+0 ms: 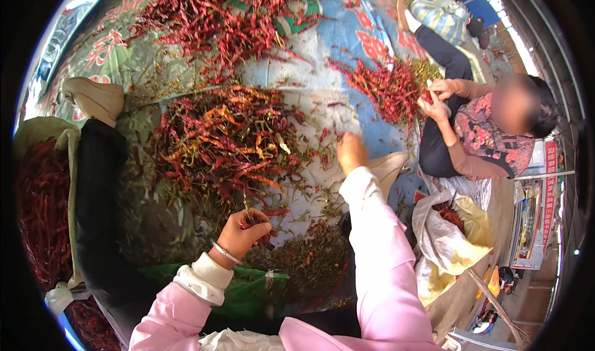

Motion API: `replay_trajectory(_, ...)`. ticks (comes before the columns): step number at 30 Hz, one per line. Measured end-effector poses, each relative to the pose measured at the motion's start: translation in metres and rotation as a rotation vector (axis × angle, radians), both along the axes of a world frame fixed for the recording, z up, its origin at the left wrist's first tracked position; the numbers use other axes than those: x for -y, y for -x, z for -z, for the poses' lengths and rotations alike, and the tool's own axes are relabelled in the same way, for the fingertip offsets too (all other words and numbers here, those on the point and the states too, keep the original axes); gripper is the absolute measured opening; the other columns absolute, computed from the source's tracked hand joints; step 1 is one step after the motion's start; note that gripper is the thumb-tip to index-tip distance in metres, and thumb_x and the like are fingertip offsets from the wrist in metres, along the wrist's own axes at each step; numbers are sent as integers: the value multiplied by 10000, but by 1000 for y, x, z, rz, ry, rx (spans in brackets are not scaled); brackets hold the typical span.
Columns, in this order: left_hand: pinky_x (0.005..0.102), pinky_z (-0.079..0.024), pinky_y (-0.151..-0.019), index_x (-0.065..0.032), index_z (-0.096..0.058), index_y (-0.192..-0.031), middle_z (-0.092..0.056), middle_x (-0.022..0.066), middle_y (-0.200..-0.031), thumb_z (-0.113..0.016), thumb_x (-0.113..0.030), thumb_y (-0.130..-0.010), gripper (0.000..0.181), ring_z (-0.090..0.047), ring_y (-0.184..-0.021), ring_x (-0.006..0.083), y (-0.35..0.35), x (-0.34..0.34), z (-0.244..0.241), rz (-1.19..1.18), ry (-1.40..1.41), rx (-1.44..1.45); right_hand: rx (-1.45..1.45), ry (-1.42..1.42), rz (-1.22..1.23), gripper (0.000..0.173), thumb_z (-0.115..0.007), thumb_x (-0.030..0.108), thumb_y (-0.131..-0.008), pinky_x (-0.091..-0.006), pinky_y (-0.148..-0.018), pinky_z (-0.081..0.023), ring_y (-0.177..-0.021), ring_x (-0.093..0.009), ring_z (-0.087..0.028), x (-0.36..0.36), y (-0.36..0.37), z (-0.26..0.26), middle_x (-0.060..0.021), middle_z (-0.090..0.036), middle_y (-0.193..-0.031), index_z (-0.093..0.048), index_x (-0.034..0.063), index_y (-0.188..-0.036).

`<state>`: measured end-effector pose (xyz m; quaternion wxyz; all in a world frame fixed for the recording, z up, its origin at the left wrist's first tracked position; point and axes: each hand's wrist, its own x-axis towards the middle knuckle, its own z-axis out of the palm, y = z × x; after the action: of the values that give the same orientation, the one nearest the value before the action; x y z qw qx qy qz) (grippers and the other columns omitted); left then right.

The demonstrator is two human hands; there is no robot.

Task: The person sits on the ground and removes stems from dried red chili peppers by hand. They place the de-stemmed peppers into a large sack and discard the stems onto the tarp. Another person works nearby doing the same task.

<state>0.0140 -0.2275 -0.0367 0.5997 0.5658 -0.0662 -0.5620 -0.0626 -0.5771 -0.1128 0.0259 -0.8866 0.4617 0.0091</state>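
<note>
My left hand (246,234) is closed around a few dried red chili peppers (253,221), stems poking up past the fingers. Just beyond it lies a heap of dried chilies (228,141), mixed red and orange, on a printed tarpaulin (320,72). To the right of that heap, my right hand (352,152) is low over the tarpaulin with its fingers curled. Its fingertips face away from me, and whether they hold a chili is hidden. Loose stems and scraps (316,244) form a pile between my arms.
A larger chili heap (232,16) lies at the far side. On the right, a seated person (488,127) handles chilies beside another pile (381,86). An open sack (451,239) stands below them. A chili-filled sack (44,211) is by my left leg (100,211). A broom (499,304) lies lower right.
</note>
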Motion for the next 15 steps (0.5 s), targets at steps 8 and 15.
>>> replay_trajectory(8,229,-453,-576,29,-623,-1063,-650,50,-806,-628,-63,-860,223,-582,-649,93,-16,-26,-13,-180,120,-48,778,-945,232,126,-686,99,-771,-264,-482,-410,-542,-123,-532,-93,7,-66,-34,-586,-667,-603,21,-826)
replay_trajectory(15,200,-379,-515,-51,-642,-1026,-628,-12,-776,-674,-229,-878,233,-519,-605,47,0,-23,-27,-146,258,-125,920,-985,133,69,-630,68,-874,-230,-498,-387,-551,-81,-513,-273,20,-114,-19,-570,-667,-610,2,-879)
